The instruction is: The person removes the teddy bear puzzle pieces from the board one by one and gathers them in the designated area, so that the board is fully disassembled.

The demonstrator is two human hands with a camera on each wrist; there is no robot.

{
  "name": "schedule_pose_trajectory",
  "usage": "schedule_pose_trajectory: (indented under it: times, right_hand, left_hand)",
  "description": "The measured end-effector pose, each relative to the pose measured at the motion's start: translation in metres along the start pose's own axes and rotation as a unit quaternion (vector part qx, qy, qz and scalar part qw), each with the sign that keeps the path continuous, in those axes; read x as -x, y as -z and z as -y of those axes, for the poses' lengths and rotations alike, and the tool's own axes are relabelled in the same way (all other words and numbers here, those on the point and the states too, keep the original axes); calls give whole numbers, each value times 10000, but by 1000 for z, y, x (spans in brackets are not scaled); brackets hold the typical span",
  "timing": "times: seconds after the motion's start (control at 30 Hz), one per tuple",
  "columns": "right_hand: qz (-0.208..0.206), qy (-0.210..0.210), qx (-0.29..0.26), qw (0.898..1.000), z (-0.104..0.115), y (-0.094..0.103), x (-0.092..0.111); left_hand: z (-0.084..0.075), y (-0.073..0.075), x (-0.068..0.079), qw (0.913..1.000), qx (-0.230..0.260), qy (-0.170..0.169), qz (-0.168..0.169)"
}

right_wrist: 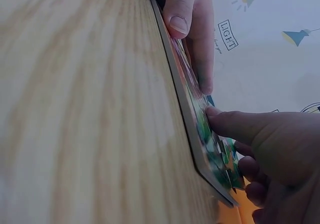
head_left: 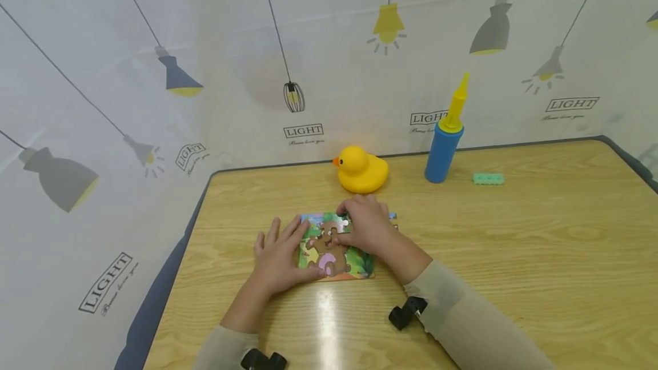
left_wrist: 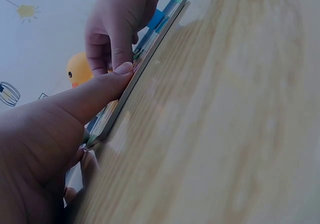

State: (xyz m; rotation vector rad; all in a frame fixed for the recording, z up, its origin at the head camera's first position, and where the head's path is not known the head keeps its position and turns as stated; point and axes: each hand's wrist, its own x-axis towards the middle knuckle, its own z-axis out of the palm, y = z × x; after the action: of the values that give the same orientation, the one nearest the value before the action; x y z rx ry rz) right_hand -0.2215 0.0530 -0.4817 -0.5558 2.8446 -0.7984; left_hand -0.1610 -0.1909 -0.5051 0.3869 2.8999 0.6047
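A jigsaw puzzle (head_left: 329, 258) with a brown bear picture lies in a thin tray on the table. My left hand (head_left: 277, 260) is spread at its left side, the thumb resting on the lower edge and the fingers beside the left edge. Over the upper right part, my right hand (head_left: 369, 226) has thumb and fingers bent around a puzzle piece (head_left: 343, 224). Seen from the right wrist, the right thumb (right_wrist: 225, 121) touches the puzzle surface, and a raised piece (right_wrist: 232, 164) shows by the curled fingers. My right hand hides part of the picture.
A yellow rubber duck (head_left: 362, 171) sits just behind the puzzle. Farther right stand a blue hand pump (head_left: 443, 150) with a yellow nozzle and a small green block (head_left: 488, 179). A printed curtain (head_left: 231, 73) borders the wooden table (head_left: 514, 256) at back and left.
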Motion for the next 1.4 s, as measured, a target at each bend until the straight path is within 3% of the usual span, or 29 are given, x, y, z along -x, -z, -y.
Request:
schedule_pose_trajectory:
  times: [0.5,0.77,0.97,1.2,1.4]
  right_hand:
    - [77,-156,-353,9992,-1,-1,-2]
    - [-204,59,-649,9977,-5,-3,-4]
    - [-148,74,-917,9957,-6,-1,-2]
    - [-22,356,-560,9978,-6,-2,-1]
    - [-28,347,-377,9987,-2,-2,-1]
  left_hand:
    - [1,0,-1,10000,-4,-19,19]
    - [1,0,0,10000,17,-34,-8]
    - [-1,1,0,10000,6,-44,-32]
    - [-1,2,1,10000,-38,21,36]
    - [0,1,1,10000,-11,13,-2]
